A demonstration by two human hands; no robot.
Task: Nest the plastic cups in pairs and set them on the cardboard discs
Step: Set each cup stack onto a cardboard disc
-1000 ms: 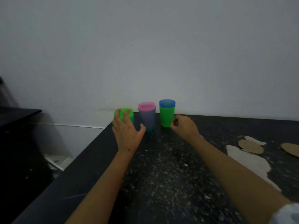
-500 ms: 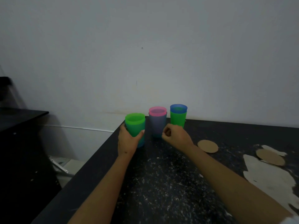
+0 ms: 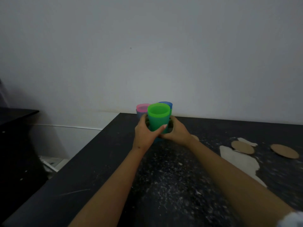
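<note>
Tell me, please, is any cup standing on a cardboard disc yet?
No: both fully visible cardboard discs lie bare, far right of the cups.

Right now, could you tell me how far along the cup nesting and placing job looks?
Done: three nested pairs exist; the pink-rimmed pair and blue-rimmed pair stand at the wall. In hand: the left hand and right hand hold the green pair above the table. Left: the two clearly visible cardboard discs are bare, so no pair is placed yet.
</note>
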